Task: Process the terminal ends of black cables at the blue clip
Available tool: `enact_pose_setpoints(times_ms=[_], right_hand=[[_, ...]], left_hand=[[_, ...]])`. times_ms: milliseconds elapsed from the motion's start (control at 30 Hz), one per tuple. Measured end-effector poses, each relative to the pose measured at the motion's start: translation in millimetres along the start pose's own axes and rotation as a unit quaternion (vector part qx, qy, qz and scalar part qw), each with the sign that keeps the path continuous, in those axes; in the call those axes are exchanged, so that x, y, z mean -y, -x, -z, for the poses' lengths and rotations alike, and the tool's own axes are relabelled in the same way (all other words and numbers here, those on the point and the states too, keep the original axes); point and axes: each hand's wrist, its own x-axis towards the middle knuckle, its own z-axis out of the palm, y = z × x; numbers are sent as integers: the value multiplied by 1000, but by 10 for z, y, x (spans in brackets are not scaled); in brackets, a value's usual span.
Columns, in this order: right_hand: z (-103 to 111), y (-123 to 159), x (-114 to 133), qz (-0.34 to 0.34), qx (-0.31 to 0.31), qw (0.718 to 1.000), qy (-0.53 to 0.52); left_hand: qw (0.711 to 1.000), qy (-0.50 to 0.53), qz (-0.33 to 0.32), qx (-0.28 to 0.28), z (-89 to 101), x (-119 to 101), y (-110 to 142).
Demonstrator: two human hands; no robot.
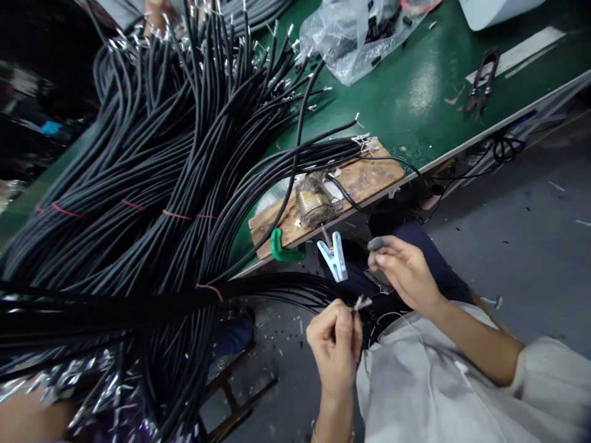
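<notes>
My left hand (335, 344) is closed in a pinch on the stripped end of a black cable (361, 302), low in the middle of the view above my lap. My right hand (404, 271) is just above and to the right, fingers curled, with grey-covered fingertips pinched together; what they hold is too small to make out. A huge bundle of black cables (152, 178) with bare metal tips fans across the left, tied with red bands. A wooden board (364, 175) on the bench edge carries a grimy metal reel (314, 200).
A green clamp (282, 246) holds the board to the green bench (415, 92). A pale blue clip (335, 255) hangs below the board. A clear plastic bag of black parts (355, 37) and dark snips (482, 80) lie on the bench. Grey floor lies to the right.
</notes>
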Motion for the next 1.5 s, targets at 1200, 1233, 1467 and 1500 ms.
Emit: enact_pose_setpoints(times_ms=[1200, 1233, 1467, 1500], right_hand=[[-425, -500, 154, -52, 165, 985, -3], [-428, -505, 162, -36, 158, 987, 20], [-461, -575, 247, 50, 98, 982, 156], [-447, -586, 259, 50, 104, 980, 163]], left_hand=[[973, -103, -206, -14, 136, -199, -425], [974, -106, -198, -8, 136, -209, -427], [978, -124, -163, 22, 166, -297, -445], [978, -128, -162, 25, 170, -302, -450]])
